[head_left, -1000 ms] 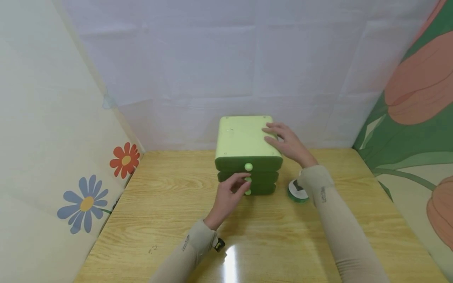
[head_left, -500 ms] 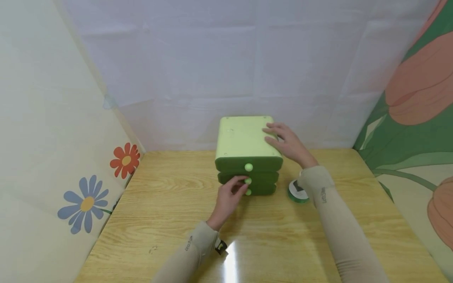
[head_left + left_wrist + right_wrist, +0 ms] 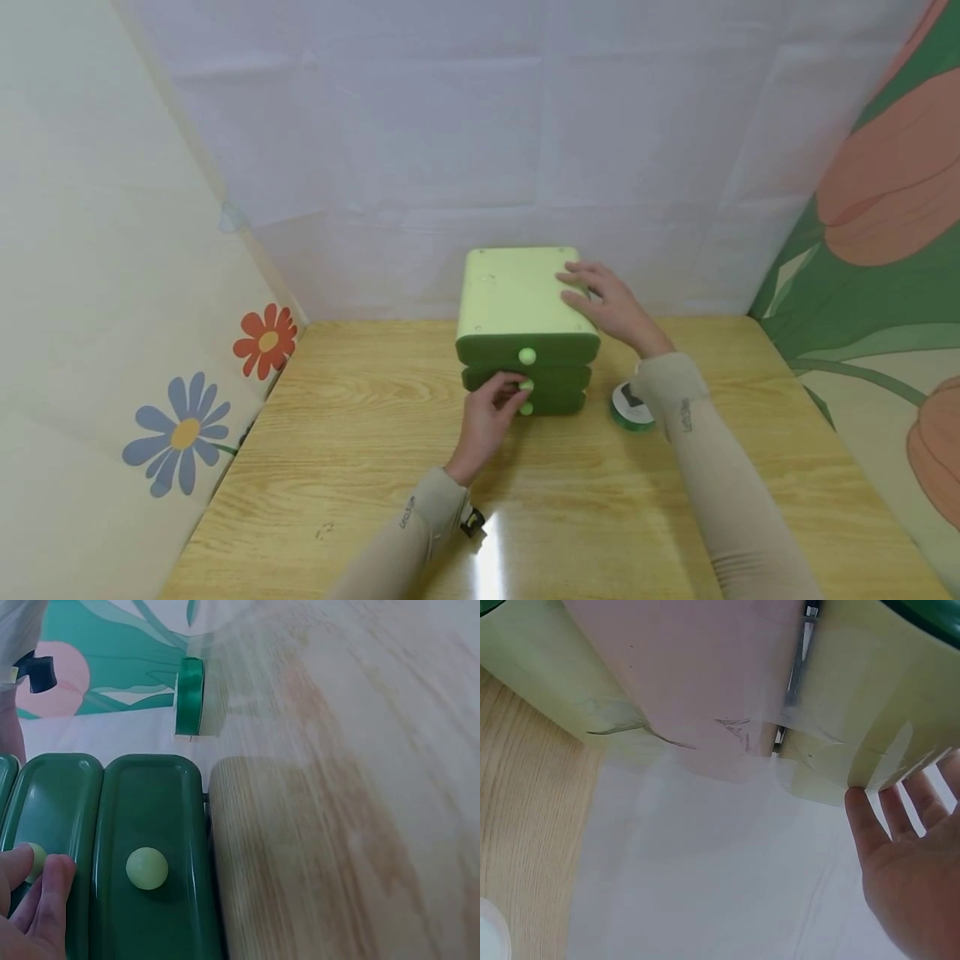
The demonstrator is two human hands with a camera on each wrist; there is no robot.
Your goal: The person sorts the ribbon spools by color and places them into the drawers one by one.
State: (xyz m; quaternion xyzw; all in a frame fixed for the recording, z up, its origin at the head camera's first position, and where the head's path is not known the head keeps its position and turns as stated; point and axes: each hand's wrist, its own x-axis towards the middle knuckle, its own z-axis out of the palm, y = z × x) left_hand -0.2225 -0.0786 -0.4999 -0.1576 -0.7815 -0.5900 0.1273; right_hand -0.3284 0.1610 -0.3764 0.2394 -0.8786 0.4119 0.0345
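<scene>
A small green drawer cabinet (image 3: 517, 292) with a pale top and dark green drawer fronts stands at the back of the table, its three drawers closed. My left hand (image 3: 480, 425) pinches the round middle knob (image 3: 37, 861) between thumb and fingers. Below that, the bottom knob (image 3: 147, 868) is untouched; the top knob (image 3: 527, 356) is also free. My right hand (image 3: 611, 307) rests on the cabinet's top right edge with its fingers spread. In the right wrist view, the fingertips of the right hand (image 3: 915, 862) touch the cabinet's pale shell.
To the right of the cabinet, a roll of green ribbon (image 3: 632, 407) lies on the wooden table (image 3: 360, 442), partly behind the right sleeve. A white sheet (image 3: 420, 142) hangs close behind the cabinet. Flower-patterned panels (image 3: 885, 183) stand at both sides.
My left hand has shifted slightly down and right, and its fingertips have closed on the middle knob. My right hand and the cabinet look unmoved.
</scene>
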